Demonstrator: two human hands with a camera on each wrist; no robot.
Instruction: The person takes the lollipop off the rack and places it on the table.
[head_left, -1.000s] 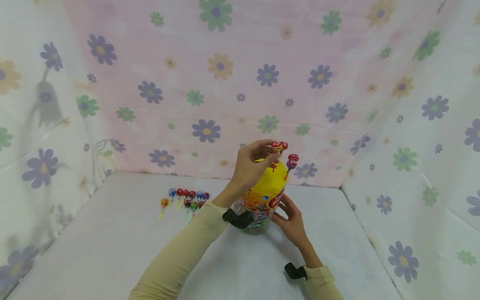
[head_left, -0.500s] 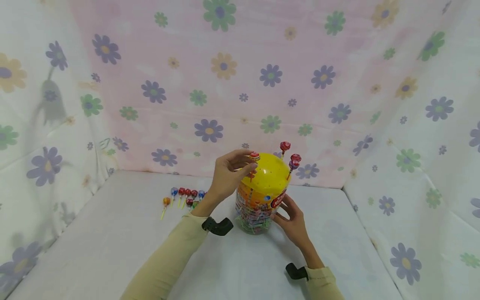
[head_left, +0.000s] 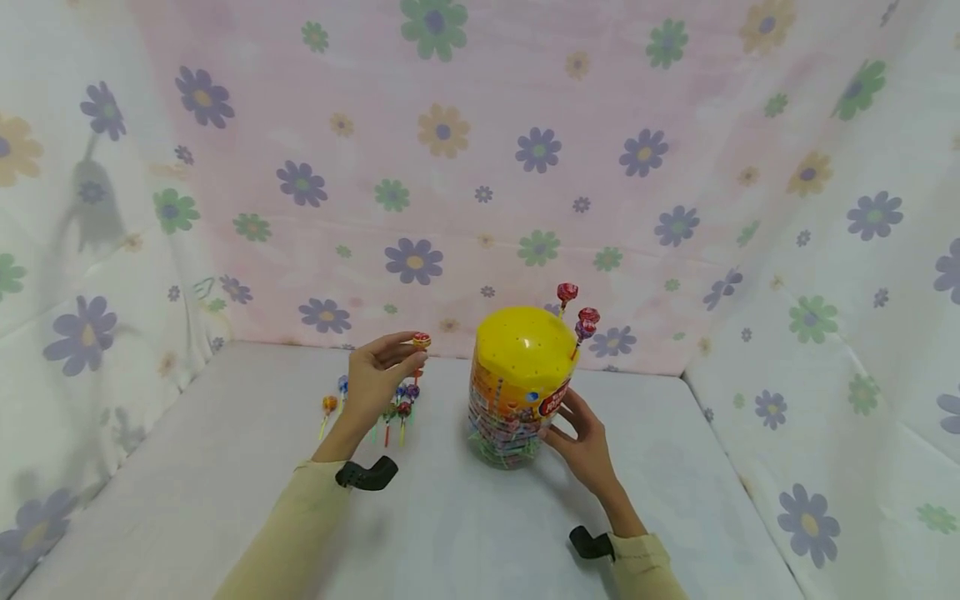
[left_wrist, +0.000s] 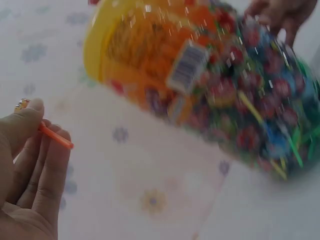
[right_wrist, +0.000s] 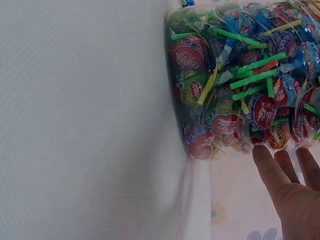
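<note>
A clear jar [head_left: 504,421] with a yellow lid [head_left: 525,342] stands upright on the table, packed with wrapped lollipops. Three lollipops rise from the lid's right edge, among them a red one [head_left: 567,292]. To the jar's left, my left hand [head_left: 375,379] pinches a red-and-yellow lollipop [head_left: 422,340] between thumb and fingers. Its orange stick [left_wrist: 56,136] points away from the palm in the left wrist view. My right hand [head_left: 583,446] touches the jar's lower right side; its fingers [right_wrist: 272,172] look fairly straight against the plastic in the right wrist view.
Several loose lollipops, such as an orange one [head_left: 329,404] and a dark red one [head_left: 405,408], lie on the white table [head_left: 247,500] at the left, partly behind my left hand. Flowered cloth [head_left: 480,167] walls off the back and both sides.
My left hand has moved from above the lid down and left, carrying the red-and-yellow lollipop away from the jar. The right hand has stayed at the jar's side.
</note>
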